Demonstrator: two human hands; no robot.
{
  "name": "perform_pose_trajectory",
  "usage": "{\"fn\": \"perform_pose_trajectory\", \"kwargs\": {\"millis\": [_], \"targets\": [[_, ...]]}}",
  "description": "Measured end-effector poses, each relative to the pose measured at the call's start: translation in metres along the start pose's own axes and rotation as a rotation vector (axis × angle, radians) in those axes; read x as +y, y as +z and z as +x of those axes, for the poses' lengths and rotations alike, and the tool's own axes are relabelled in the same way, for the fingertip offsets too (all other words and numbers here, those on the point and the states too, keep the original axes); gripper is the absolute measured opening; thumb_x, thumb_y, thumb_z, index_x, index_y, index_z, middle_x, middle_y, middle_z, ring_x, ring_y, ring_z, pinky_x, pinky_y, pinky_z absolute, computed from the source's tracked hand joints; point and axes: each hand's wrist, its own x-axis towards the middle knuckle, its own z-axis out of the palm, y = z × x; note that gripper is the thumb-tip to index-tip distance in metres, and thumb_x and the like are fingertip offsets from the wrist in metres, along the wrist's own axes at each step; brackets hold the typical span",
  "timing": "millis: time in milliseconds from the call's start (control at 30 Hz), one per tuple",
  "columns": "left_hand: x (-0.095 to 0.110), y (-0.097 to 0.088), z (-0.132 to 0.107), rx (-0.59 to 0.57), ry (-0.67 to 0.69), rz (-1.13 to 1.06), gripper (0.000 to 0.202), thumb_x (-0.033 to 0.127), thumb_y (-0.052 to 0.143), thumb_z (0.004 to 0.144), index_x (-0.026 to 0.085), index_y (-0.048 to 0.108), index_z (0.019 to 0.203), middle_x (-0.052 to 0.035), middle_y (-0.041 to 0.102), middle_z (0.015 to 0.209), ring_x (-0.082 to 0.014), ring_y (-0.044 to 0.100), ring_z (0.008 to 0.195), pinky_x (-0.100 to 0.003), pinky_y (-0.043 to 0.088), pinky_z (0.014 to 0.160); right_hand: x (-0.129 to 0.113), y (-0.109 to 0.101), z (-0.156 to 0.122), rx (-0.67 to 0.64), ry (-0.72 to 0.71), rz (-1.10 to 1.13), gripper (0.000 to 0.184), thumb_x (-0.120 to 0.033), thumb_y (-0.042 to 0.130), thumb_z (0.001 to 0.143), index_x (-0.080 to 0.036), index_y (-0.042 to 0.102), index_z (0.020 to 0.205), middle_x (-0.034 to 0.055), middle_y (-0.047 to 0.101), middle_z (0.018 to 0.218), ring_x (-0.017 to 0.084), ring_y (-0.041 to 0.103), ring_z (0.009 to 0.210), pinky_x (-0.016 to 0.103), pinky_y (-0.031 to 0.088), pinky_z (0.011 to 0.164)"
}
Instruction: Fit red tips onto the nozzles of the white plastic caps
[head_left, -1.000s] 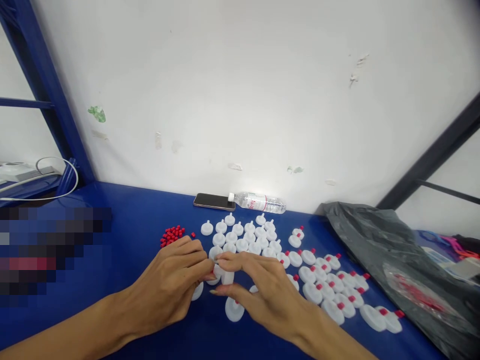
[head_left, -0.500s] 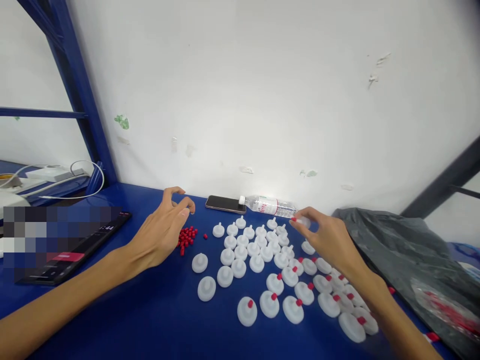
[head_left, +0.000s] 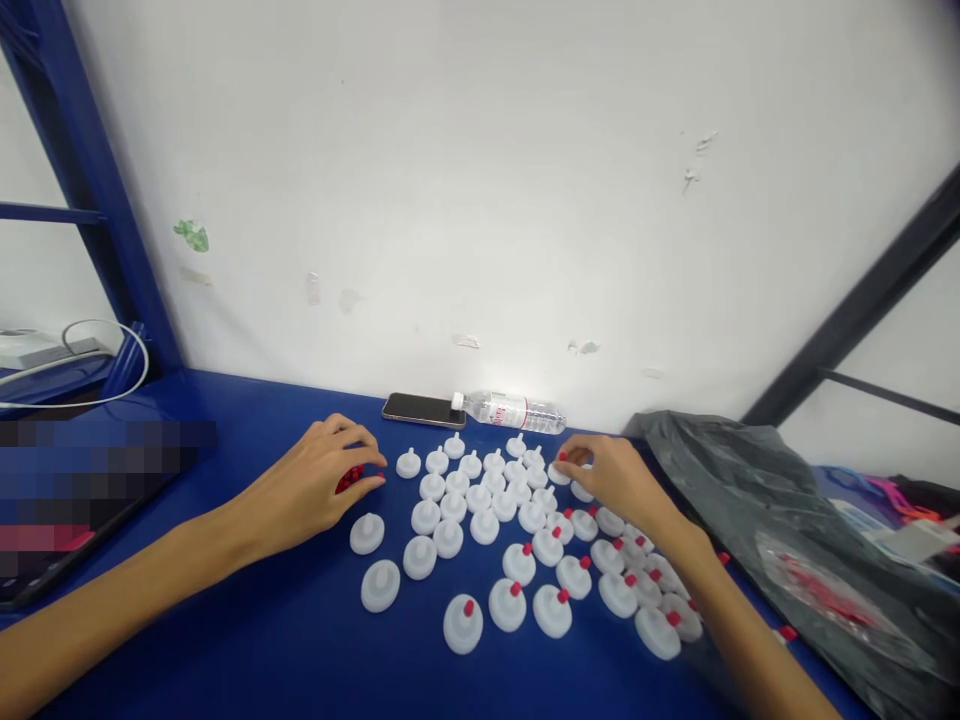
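Note:
My left hand (head_left: 326, 478) curves over a small pile of red caps (head_left: 350, 478) on the blue table. Its thumb and fingertips close around one red cap (head_left: 381, 475) at the right of the pile. At the back right of the white pieces, my right hand (head_left: 611, 475) pinches a round white nozzle piece (head_left: 557, 474) with a red cap on its tip. Between the hands stand many round white nozzle pieces (head_left: 478, 498) with bare tips. Nearer and to the right, several capped white pieces (head_left: 553, 610) wear red caps, some partly behind my right forearm.
A phone (head_left: 424, 409) and a clear plastic bottle (head_left: 510, 411) lie along the wall. Grey plastic sheeting (head_left: 720, 480) covers the right side, with a clear bag of red pieces (head_left: 825, 595) on it. A dark tablet-like device (head_left: 90, 540), partly blurred out, lies at left.
My left hand has lowered over the red caps, its fingers closing in. My right hand has brought the capped white piece down and left among the others. The view has shifted right.

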Motion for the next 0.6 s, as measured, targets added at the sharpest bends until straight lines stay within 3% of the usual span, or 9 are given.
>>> {"fn": "perform_pose_trajectory", "kwargs": {"millis": [200,433,600], "targets": [[-0.006,0.015,-0.003,-0.037,0.04,-0.018,0.024,0.043,0.062,0.098,0.029,0.079,0.108,-0.0039,0.077,0.109,-0.0279,0.06,0.11,-0.041,0.045,0.093,0.001,0.002,0.0,-0.047,-0.008,-0.026,0.01,-0.033,0.072,0.088,-0.024,0.075,0.091,0.0024,0.078,0.086,0.022,0.075,0.085,0.031,0.053,0.075],[-0.009,0.018,-0.001,-0.08,0.069,-0.016,0.023,0.027,0.059,0.099,0.029,0.081,0.098,-0.0004,0.078,0.103,-0.0233,0.063,0.103,-0.036,0.042,0.087,-0.018,-0.016,-0.009,0.131,0.0,-0.098,0.03,-0.037,0.047,0.102,-0.028,0.066,0.123,0.012,0.055,0.125,0.016,0.071,0.067,0.034,0.049,0.067],[-0.011,0.022,-0.001,-0.051,0.08,-0.011,0.027,0.029,0.054,0.102,0.029,0.08,0.099,-0.0002,0.079,0.102,-0.0222,0.062,0.102,-0.035,0.04,0.086,-0.027,-0.027,-0.015,0.125,0.006,-0.078,0.034,-0.037,0.039,0.105,-0.03,0.063,0.129,0.0146,0.051,0.133,0.015,0.07,0.064,0.035,0.05,0.068]]}}
